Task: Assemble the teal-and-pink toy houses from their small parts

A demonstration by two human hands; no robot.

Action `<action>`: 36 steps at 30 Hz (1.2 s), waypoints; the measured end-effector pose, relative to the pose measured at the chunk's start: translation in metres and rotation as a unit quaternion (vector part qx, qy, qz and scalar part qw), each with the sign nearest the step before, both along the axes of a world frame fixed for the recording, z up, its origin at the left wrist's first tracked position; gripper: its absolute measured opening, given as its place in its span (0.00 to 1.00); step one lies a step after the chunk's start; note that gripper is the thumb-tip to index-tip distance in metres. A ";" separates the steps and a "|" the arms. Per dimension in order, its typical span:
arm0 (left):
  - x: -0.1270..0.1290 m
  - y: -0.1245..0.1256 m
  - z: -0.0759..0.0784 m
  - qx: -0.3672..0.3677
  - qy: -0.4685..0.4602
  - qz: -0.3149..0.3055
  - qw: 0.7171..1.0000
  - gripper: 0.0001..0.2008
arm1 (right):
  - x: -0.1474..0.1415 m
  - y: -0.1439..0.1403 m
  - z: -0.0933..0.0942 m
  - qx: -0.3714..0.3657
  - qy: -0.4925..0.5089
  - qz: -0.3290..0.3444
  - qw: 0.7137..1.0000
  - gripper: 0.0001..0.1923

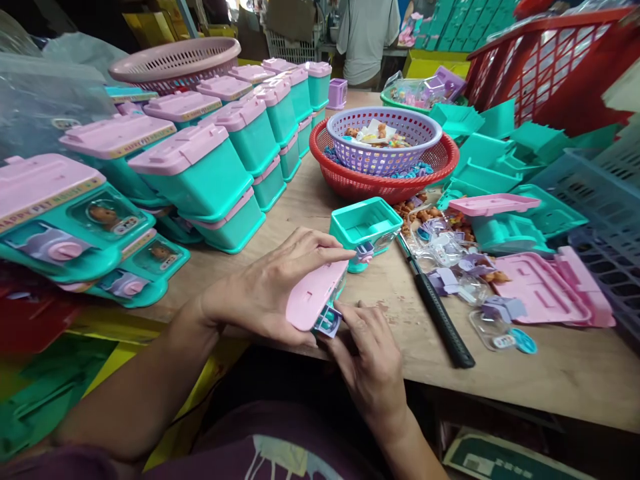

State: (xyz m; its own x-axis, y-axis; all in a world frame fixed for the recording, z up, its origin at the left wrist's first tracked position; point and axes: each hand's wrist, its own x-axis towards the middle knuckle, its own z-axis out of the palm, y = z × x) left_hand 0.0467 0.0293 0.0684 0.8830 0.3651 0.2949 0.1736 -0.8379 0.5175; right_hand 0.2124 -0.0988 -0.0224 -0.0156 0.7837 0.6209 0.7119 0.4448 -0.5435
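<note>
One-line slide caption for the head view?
Both hands, left hand and right hand, hold a pink-lidded toy box at the wooden table edge.

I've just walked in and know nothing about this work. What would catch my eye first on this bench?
Probably the stacked teal boxes with pink lids filling the left of the table. At the near edge, the left hand holds a pink lid while the right hand presses a small lilac part at its end. Behind them a lilac basket sits inside a red basket, and a black-handled tool lies to the right.
</note>
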 end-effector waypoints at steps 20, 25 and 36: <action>-0.013 -0.001 -0.002 -0.004 -0.020 0.002 1.000 0.50 | 0.004 -0.005 0.002 -0.013 0.027 0.020 0.999 0.19; -0.010 -0.002 -0.003 0.001 -0.012 -0.004 1.000 0.50 | 0.008 -0.005 0.004 -0.035 0.040 0.038 0.998 0.17; -0.003 -0.001 -0.002 -0.013 -0.016 -0.009 1.000 0.50 | 0.000 -0.003 0.001 -0.036 0.027 0.016 0.999 0.15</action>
